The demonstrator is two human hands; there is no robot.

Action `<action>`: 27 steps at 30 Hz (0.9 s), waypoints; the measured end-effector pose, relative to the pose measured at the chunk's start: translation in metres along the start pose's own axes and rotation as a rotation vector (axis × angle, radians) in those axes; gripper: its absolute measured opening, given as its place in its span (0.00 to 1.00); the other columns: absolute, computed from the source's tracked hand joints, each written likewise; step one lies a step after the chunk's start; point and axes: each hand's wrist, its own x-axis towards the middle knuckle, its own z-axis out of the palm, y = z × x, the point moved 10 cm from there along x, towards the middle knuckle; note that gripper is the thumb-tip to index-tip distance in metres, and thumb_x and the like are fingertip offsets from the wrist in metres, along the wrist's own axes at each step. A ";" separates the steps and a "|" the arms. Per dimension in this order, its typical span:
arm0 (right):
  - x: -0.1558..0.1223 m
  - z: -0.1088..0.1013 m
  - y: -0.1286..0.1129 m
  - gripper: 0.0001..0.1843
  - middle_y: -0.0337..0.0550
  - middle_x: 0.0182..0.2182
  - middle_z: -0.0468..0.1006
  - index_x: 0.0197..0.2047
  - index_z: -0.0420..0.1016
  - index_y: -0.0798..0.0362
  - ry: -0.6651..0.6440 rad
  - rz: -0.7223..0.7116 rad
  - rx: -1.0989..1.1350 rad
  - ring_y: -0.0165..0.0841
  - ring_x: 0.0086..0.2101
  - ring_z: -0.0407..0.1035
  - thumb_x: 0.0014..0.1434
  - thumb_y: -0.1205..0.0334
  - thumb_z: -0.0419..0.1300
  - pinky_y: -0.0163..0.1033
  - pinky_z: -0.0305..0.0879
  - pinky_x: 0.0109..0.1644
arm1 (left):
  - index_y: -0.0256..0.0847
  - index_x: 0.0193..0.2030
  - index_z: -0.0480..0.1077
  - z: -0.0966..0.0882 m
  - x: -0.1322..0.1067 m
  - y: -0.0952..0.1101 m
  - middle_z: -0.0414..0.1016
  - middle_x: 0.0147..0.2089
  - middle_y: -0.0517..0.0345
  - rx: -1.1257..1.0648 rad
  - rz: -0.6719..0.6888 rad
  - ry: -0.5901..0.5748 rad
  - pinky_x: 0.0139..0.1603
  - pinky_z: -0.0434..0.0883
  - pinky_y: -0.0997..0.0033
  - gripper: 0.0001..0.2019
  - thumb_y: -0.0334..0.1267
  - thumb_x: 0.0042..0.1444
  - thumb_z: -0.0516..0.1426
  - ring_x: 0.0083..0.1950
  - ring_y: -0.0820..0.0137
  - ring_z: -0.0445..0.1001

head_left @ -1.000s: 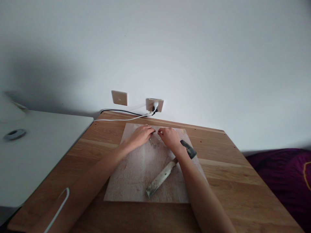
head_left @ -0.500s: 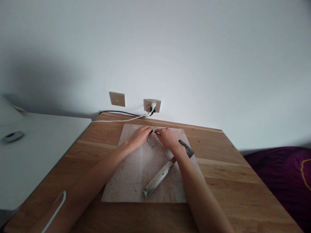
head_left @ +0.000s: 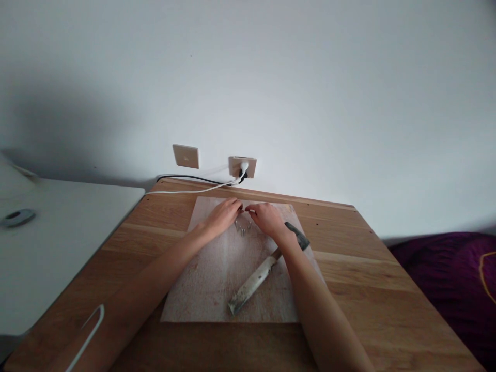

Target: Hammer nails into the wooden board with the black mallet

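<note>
A pale wooden board (head_left: 217,284) lies on the table. Near its far edge several small nails (head_left: 243,231) stand up in a curved row. Just behind the nails are my left hand (head_left: 228,213) and my right hand (head_left: 266,217), their fingertips almost touching each other. Both are closed in a pinch, and what is between the fingers is too small to make out. A hammer (head_left: 256,279) with a worn, whitish handle lies slantwise on the board. My right forearm passes over it and hides a bit near its dark head.
The wooden table (head_left: 349,258) meets a white wall with a socket (head_left: 250,168), a plug and cables (head_left: 194,191). On the left, a white surface (head_left: 77,217) bears a small round object (head_left: 18,217). Purple cloth (head_left: 437,279) lies to the right. A white looped strip (head_left: 89,333) crosses my left forearm.
My hands have drawn slightly closer together at the fingertips. The hammer, board and nails stay in place; the view has shifted a little.
</note>
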 end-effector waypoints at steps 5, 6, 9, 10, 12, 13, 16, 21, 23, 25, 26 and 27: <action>0.001 0.000 0.000 0.19 0.49 0.46 0.84 0.56 0.82 0.48 0.001 -0.016 0.033 0.39 0.48 0.78 0.69 0.66 0.54 0.38 0.67 0.53 | 0.36 0.47 0.75 0.001 0.002 -0.001 0.77 0.47 0.49 -0.103 0.024 0.004 0.55 0.71 0.64 0.09 0.27 0.64 0.55 0.50 0.63 0.76; 0.001 0.000 0.000 0.19 0.49 0.47 0.83 0.56 0.82 0.48 0.004 -0.020 0.039 0.39 0.48 0.77 0.69 0.67 0.54 0.37 0.67 0.53 | 0.36 0.47 0.75 0.002 0.002 -0.001 0.77 0.46 0.49 -0.109 0.032 -0.005 0.55 0.71 0.64 0.10 0.26 0.63 0.55 0.49 0.63 0.76; 0.001 0.000 0.001 0.17 0.50 0.50 0.79 0.56 0.82 0.49 0.019 -0.036 0.058 0.36 0.47 0.77 0.68 0.66 0.57 0.35 0.66 0.52 | 0.37 0.46 0.76 0.003 0.002 -0.002 0.78 0.46 0.50 -0.104 0.038 -0.017 0.54 0.71 0.65 0.12 0.24 0.62 0.53 0.49 0.64 0.76; 0.002 0.001 0.001 0.17 0.51 0.51 0.78 0.56 0.82 0.50 0.022 -0.042 0.066 0.35 0.46 0.76 0.68 0.66 0.58 0.34 0.66 0.52 | 0.37 0.47 0.76 0.002 0.002 -0.002 0.78 0.46 0.50 -0.098 0.035 -0.016 0.54 0.71 0.65 0.13 0.23 0.62 0.53 0.49 0.64 0.76; 0.003 0.002 0.001 0.16 0.51 0.52 0.76 0.55 0.82 0.50 0.026 -0.056 0.082 0.34 0.45 0.76 0.67 0.65 0.60 0.33 0.66 0.52 | 0.37 0.46 0.77 0.002 0.002 -0.002 0.78 0.46 0.50 -0.084 0.029 -0.017 0.54 0.71 0.66 0.13 0.24 0.63 0.53 0.49 0.64 0.76; 0.003 0.002 0.001 0.15 0.50 0.51 0.77 0.55 0.82 0.51 0.027 -0.064 0.089 0.34 0.45 0.76 0.68 0.66 0.59 0.33 0.65 0.52 | 0.37 0.46 0.77 0.001 0.002 -0.002 0.78 0.45 0.51 -0.074 0.026 -0.018 0.53 0.71 0.66 0.12 0.24 0.63 0.53 0.49 0.64 0.76; 0.004 0.002 -0.001 0.16 0.49 0.47 0.79 0.52 0.83 0.53 0.039 -0.082 0.103 0.36 0.47 0.75 0.69 0.69 0.55 0.34 0.65 0.53 | 0.38 0.45 0.77 -0.001 0.002 -0.002 0.78 0.45 0.51 -0.031 0.006 -0.010 0.52 0.70 0.67 0.09 0.28 0.65 0.55 0.49 0.64 0.76; 0.004 -0.004 -0.002 0.17 0.50 0.50 0.79 0.52 0.82 0.53 0.083 -0.078 0.130 0.36 0.48 0.75 0.69 0.71 0.54 0.35 0.65 0.54 | 0.38 0.42 0.76 -0.007 0.002 -0.006 0.77 0.43 0.52 0.034 -0.042 0.022 0.48 0.70 0.67 0.04 0.33 0.65 0.58 0.46 0.63 0.76; 0.004 -0.007 -0.001 0.16 0.49 0.50 0.80 0.54 0.79 0.54 0.093 -0.071 0.146 0.35 0.47 0.75 0.67 0.71 0.55 0.35 0.65 0.53 | 0.38 0.42 0.75 -0.008 0.002 -0.007 0.77 0.42 0.52 0.029 -0.043 0.035 0.49 0.70 0.67 0.04 0.33 0.64 0.59 0.46 0.63 0.76; 0.004 -0.010 0.001 0.15 0.47 0.48 0.81 0.53 0.77 0.56 0.094 -0.060 0.160 0.34 0.46 0.75 0.65 0.72 0.57 0.34 0.66 0.51 | 0.39 0.42 0.75 -0.007 0.001 -0.005 0.77 0.43 0.52 0.005 -0.023 0.037 0.50 0.71 0.67 0.03 0.33 0.64 0.59 0.48 0.63 0.76; 0.003 -0.011 0.002 0.14 0.47 0.47 0.82 0.52 0.77 0.56 0.094 -0.054 0.165 0.34 0.45 0.75 0.65 0.71 0.58 0.34 0.66 0.51 | 0.39 0.43 0.75 -0.006 0.001 -0.004 0.77 0.44 0.52 -0.009 -0.008 0.033 0.51 0.71 0.67 0.04 0.32 0.64 0.59 0.48 0.63 0.76; 0.002 -0.013 0.003 0.12 0.46 0.45 0.82 0.50 0.77 0.56 0.093 -0.048 0.168 0.34 0.45 0.75 0.64 0.71 0.58 0.34 0.66 0.50 | 0.39 0.44 0.75 -0.005 0.001 -0.002 0.77 0.45 0.52 -0.021 0.008 0.025 0.52 0.71 0.66 0.05 0.32 0.63 0.59 0.49 0.63 0.76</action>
